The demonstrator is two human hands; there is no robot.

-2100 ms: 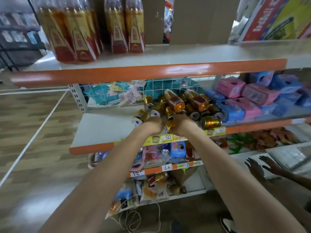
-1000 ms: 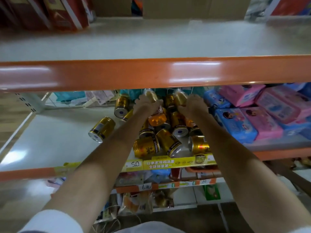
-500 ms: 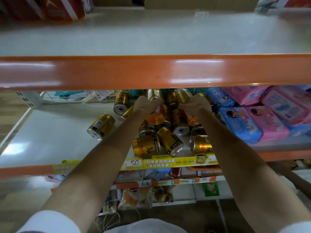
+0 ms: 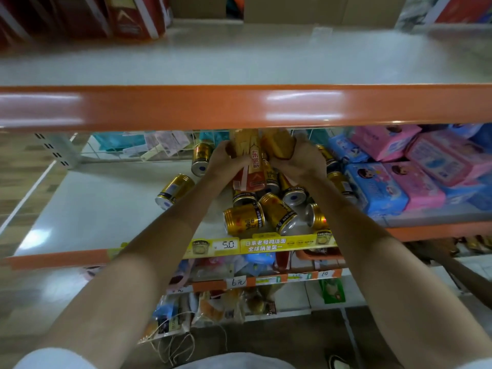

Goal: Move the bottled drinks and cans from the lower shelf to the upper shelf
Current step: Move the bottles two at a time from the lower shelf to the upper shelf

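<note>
Both hands reach under the orange lip of the upper shelf (image 4: 239, 105). My left hand (image 4: 226, 162) is shut on a bottled drink (image 4: 249, 161) with a gold and red label, held nearly upright above a pile of gold cans (image 4: 245, 219) on the lower shelf (image 4: 106, 203). My right hand (image 4: 300, 161) grips a second amber bottle (image 4: 277, 143), whose top is hidden behind the upper shelf's lip. One gold can (image 4: 174, 191) lies apart to the left of the pile. Several red-labelled bottles (image 4: 127, 17) stand at the upper shelf's back left.
Pink and blue packs (image 4: 415, 169) fill the lower shelf's right side. A wire divider (image 4: 170, 145) backs that shelf. Cardboard boxes (image 4: 292, 9) stand behind the upper shelf's bare middle. Snack shelves (image 4: 239, 283) sit below. Another person's arm (image 4: 458, 270) shows at the right.
Both hands have closed on bottles and lifted them off the can pile toward the shelf's front. The view has dropped closer to the upper shelf's lip.
</note>
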